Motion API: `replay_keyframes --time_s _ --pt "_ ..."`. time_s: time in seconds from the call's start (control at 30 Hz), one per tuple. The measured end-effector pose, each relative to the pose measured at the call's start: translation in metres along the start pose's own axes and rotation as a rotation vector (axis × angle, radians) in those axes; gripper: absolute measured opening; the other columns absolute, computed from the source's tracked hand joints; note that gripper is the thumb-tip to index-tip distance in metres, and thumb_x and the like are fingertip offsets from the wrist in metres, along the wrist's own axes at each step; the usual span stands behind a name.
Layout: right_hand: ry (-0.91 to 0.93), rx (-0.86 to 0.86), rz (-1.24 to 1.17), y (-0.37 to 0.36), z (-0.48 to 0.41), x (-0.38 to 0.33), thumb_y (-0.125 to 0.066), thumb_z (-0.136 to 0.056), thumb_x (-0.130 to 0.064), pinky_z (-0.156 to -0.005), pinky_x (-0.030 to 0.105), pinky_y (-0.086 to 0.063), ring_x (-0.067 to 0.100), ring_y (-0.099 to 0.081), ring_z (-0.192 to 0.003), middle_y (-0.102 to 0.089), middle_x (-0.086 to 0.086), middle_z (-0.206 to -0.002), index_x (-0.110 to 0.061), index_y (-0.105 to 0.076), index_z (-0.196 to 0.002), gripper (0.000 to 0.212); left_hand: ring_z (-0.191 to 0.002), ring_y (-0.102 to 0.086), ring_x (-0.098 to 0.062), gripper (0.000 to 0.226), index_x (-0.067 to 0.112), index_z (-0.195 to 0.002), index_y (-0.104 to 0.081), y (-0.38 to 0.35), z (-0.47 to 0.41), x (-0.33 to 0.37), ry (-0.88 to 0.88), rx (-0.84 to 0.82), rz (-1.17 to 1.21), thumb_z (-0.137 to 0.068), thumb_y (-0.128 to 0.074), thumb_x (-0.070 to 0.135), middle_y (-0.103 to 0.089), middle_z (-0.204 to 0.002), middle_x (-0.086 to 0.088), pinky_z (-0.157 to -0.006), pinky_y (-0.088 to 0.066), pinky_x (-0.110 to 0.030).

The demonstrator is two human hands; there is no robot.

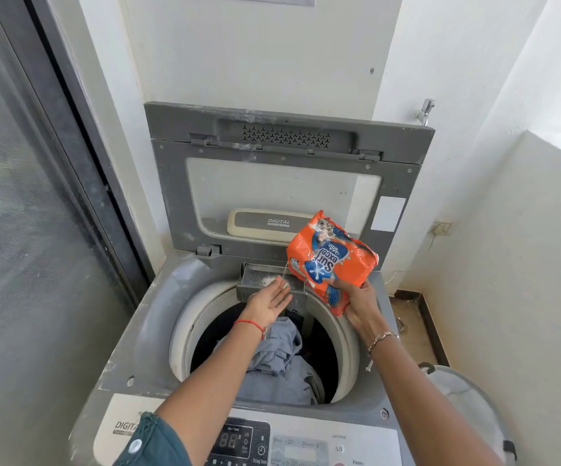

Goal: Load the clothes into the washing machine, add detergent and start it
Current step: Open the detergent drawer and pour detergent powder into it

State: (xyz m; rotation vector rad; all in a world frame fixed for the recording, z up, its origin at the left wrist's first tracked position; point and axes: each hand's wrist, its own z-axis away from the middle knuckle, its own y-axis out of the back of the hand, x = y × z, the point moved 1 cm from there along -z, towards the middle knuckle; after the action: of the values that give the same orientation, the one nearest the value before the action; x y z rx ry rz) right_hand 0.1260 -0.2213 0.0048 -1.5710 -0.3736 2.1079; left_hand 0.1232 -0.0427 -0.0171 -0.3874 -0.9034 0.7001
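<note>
The grey top-loading washing machine (144,331) stands with its lid (282,183) raised against the wall. Grey-blue clothes (272,368) lie in the drum. At the drum's far rim the detergent drawer (265,280) is pulled out with white powder in it. My right hand (359,304) grips an orange detergent packet (329,260), tipped so that a thin stream of powder falls from its corner into the drawer. My left hand (269,304) is held flat, palm up, fingers apart, just under the drawer's front, with a little powder at the fingertips.
The control panel (258,442) with a digital display runs along the near edge. A dark sliding door (37,196) is on the left. A white laundry basket (467,405) sits on the floor at the right, beside a low white wall (524,264). A tap (426,111) sticks out of the back wall.
</note>
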Motion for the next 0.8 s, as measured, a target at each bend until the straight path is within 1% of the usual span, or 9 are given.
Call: replay_keyframes --time_s 0.07,0.1,0.17,0.27,0.37,0.47,0.57,0.7,0.8 --pt "-0.008 -0.039 -0.129 0.000 0.007 -0.001 -0.060 -0.076 0.017 -0.065 0.043 -0.060 0.029 -0.066 -0.085 -0.059 0.022 -0.119 0.003 -0.046 -0.125 0.053 -0.116 -0.050 -0.020 0.039 0.001 -0.126 -0.053 -0.017 0.008 0.000 -0.037 -0.039 -0.071 -0.089 -0.060 0.013 -0.055 -0.128 -0.010 -0.099 -0.040 -0.038" --pt "-0.008 -0.058 -0.182 0.000 0.011 -0.002 -0.060 -0.075 0.015 -0.066 0.044 -0.059 0.028 -0.067 -0.084 -0.060 0.021 -0.117 0.004 -0.044 -0.128 0.056 -0.123 -0.046 -0.020 0.042 0.003 -0.128 -0.051 -0.028 0.013 0.000 -0.046 -0.071 -0.118 -0.089 -0.061 0.014 -0.053 -0.130 -0.009 -0.101 -0.038 -0.040" --pt "-0.001 -0.125 -0.272 -0.002 0.023 -0.009 -0.075 -0.063 0.003 -0.061 0.045 -0.059 0.026 -0.069 -0.080 -0.066 0.014 -0.108 0.000 -0.046 -0.128 0.071 -0.126 -0.043 -0.017 0.024 0.010 -0.113 -0.058 -0.051 0.024 -0.001 -0.053 -0.179 -0.208 -0.090 -0.058 0.016 -0.058 -0.123 -0.003 -0.108 -0.030 -0.044" --pt "0.045 -0.237 -0.369 -0.004 0.037 -0.024 -0.087 -0.044 -0.009 -0.060 0.038 -0.059 0.020 -0.072 -0.077 -0.074 0.007 -0.091 -0.008 -0.052 -0.113 0.078 -0.107 -0.056 -0.014 0.007 0.017 -0.093 -0.062 -0.084 0.036 -0.004 -0.088 -0.318 -0.281 -0.090 -0.057 0.015 -0.070 -0.090 0.005 -0.106 -0.031 -0.050" --pt "0.131 -0.258 -0.416 0.000 0.045 -0.045 -0.093 -0.032 -0.015 -0.072 0.034 -0.058 0.018 -0.070 -0.081 -0.073 0.006 -0.093 -0.008 -0.053 -0.114 0.091 -0.082 -0.063 -0.010 0.007 0.018 -0.092 -0.063 -0.114 0.047 -0.010 -0.141 -0.358 -0.312 -0.090 -0.058 0.014 -0.072 -0.070 0.009 -0.080 -0.048 -0.038" --pt "0.200 -0.225 -0.393 0.017 0.053 -0.071 -0.093 -0.034 -0.018 -0.078 0.040 -0.055 0.018 -0.069 -0.085 -0.071 0.004 -0.099 -0.012 -0.052 -0.117 0.093 -0.078 -0.064 -0.014 0.007 0.015 -0.093 -0.063 -0.150 0.059 -0.019 -0.154 -0.403 -0.302 -0.089 -0.059 0.012 -0.071 -0.076 0.002 -0.068 -0.052 -0.032" --pt "0.271 -0.173 -0.372 0.043 0.062 -0.102 -0.092 -0.034 -0.020 -0.072 0.039 -0.057 0.018 -0.069 -0.083 -0.072 0.002 -0.097 -0.014 -0.054 -0.115 0.090 -0.082 -0.063 -0.017 0.007 0.014 -0.091 -0.063 -0.191 0.068 -0.036 -0.144 -0.466 -0.322 -0.088 -0.060 0.009 -0.069 -0.084 -0.003 -0.070 -0.051 -0.034" --pt "0.330 -0.057 -0.261 0.089 0.080 -0.150 -0.093 -0.029 -0.030 -0.088 0.050 -0.046 0.022 -0.063 -0.096 -0.069 0.002 -0.101 -0.020 -0.057 -0.107 0.086 -0.083 -0.061 -0.017 0.006 0.013 -0.090 -0.062 -0.256 0.083 -0.069 -0.145 -0.555 -0.392 -0.088 -0.060 0.008 -0.066 -0.090 -0.005 -0.076 -0.049 -0.037" --pt "0.302 0.051 -0.118 0.134 0.095 -0.191 -0.091 -0.029 -0.042 -0.081 0.046 -0.048 0.024 -0.058 -0.104 -0.063 0.005 -0.114 -0.021 -0.054 -0.113 0.094 -0.095 -0.060 -0.025 0.023 0.003 -0.109 -0.061 -0.311 0.094 -0.101 -0.150 -0.601 -0.416 -0.087 -0.061 0.009 -0.064 -0.109 -0.014 -0.082 -0.049 -0.042"
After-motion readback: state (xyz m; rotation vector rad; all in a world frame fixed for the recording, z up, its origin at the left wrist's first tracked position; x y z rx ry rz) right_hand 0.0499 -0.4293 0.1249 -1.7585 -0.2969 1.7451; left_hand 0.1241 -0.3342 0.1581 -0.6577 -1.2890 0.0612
